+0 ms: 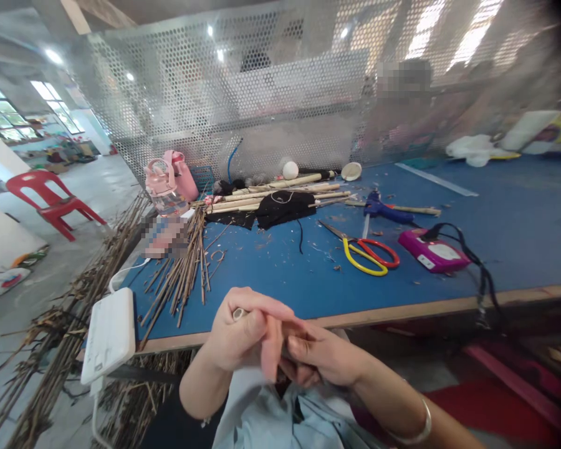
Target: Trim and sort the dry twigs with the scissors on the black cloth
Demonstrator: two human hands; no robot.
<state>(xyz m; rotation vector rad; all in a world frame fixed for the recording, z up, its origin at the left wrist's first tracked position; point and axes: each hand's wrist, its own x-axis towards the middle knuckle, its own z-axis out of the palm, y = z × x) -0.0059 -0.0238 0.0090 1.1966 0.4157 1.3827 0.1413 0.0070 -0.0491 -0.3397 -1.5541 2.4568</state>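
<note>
Pale stick, only its round end visible, at the near edge of the desk. The left hand's grip is wrapped around it; the right hand's we cannot tell. We judge it light, stiff, best held along its side. Room lies ahead, short of the scissors.

No text is legible; the label on the purple box, near the surface's front edge, is too small.
</note>
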